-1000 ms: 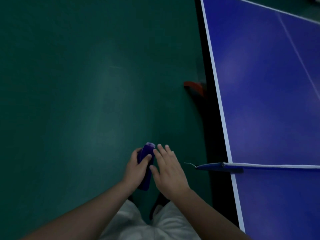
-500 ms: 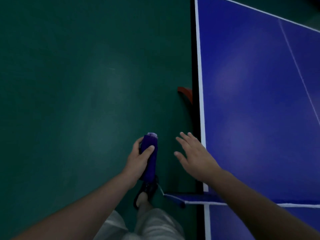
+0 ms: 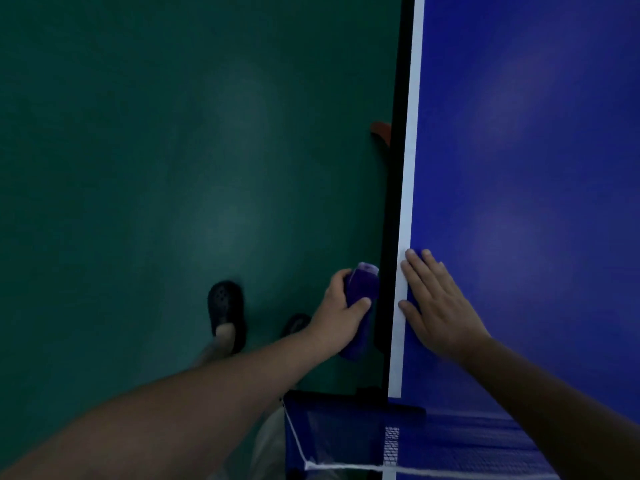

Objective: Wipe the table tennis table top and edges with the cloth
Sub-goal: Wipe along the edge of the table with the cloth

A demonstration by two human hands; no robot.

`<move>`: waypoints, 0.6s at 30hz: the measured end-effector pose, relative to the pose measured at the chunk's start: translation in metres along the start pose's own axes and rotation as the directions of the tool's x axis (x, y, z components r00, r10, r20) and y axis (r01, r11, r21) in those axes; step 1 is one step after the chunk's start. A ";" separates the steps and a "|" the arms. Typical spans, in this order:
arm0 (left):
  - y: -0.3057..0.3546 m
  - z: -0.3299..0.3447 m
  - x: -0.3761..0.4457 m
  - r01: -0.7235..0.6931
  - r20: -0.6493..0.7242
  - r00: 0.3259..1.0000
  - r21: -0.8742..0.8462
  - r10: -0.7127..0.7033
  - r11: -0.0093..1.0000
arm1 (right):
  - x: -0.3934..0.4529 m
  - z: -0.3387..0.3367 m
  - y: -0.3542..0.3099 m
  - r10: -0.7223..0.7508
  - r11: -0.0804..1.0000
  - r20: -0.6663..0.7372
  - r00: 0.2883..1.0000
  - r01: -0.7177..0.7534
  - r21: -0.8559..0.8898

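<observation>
Item: right hand (image 3: 438,304), fingers straight, now laid flat on table top (image 3: 536,168) by white side line; was in mid-air 0.5 s ago. Cloth (image 3: 360,299), rolled, gripped in left hand (image 3: 337,315), brought against table edge (image 3: 389,237). Edge wipe judged imminent.

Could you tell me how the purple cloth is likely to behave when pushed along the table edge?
The cloth is bunched in the left hand, so probably soft and floppy. It looks light, and should mould to the table edge.
</observation>
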State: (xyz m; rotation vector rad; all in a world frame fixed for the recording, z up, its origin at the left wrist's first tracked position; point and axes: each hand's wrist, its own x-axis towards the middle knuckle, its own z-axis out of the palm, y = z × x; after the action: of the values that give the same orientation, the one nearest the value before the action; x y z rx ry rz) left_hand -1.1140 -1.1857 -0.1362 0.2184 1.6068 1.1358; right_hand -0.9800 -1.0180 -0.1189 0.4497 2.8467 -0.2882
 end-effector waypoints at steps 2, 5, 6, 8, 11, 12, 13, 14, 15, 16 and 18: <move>-0.007 0.012 0.004 0.007 0.044 0.999 0.026 -0.008 1.000 | 0.000 0.010 0.001 0.001 1.000 -0.075 0.997 0.000 0.014; -0.020 0.028 0.002 0.000 0.081 0.997 0.064 -0.005 0.998 | 0.001 0.016 0.001 -0.009 1.000 -0.127 0.992 0.011 0.012; -0.025 0.033 0.000 -0.007 0.077 0.997 0.066 0.002 0.998 | 0.000 0.017 0.002 -0.011 1.000 -0.130 0.991 0.012 0.011; -0.031 0.038 -0.004 -0.042 0.045 0.998 0.055 0.040 0.998 | 0.000 0.017 0.003 -0.021 1.000 -0.143 0.989 0.023 0.011; -0.027 0.047 -0.001 -0.076 -0.029 0.997 -0.014 0.076 0.997 | 0.000 0.017 0.004 -0.035 0.999 -0.155 0.987 0.037 0.012; -0.024 0.051 0.004 -0.079 -0.081 0.994 -0.049 0.075 0.996 | 0.000 0.017 0.004 -0.033 0.999 -0.156 0.987 0.036 0.016; -0.020 0.054 0.010 -0.077 -0.136 0.989 -0.083 0.066 0.994 | 0.000 0.017 0.004 -0.033 0.999 -0.160 0.987 0.037 0.018; -0.017 0.057 0.016 -0.070 -0.182 0.982 -0.113 0.049 0.991 | 0.000 0.017 0.004 -0.037 0.999 -0.163 0.986 0.041 0.017; -0.014 0.059 0.022 -0.068 -0.211 0.977 -0.137 0.038 0.988 | 0.001 0.015 0.005 -0.047 0.999 -0.167 0.985 0.050 0.011; -0.012 0.059 0.029 -0.070 -0.228 0.973 -0.151 0.034 0.986 | 0.004 0.013 0.006 -0.055 0.998 -0.168 0.984 0.056 0.002; -0.005 0.056 0.045 -0.098 -0.242 0.969 -0.185 0.052 0.978 | 0.015 0.005 0.011 -0.058 0.998 -0.171 0.984 0.057 -0.009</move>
State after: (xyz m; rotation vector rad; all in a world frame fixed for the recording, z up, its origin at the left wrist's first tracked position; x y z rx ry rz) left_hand -1.0828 -1.1287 -0.1662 0.0151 1.6906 1.4124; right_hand -0.9895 -1.0051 -0.1299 0.4108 3.0316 -0.2659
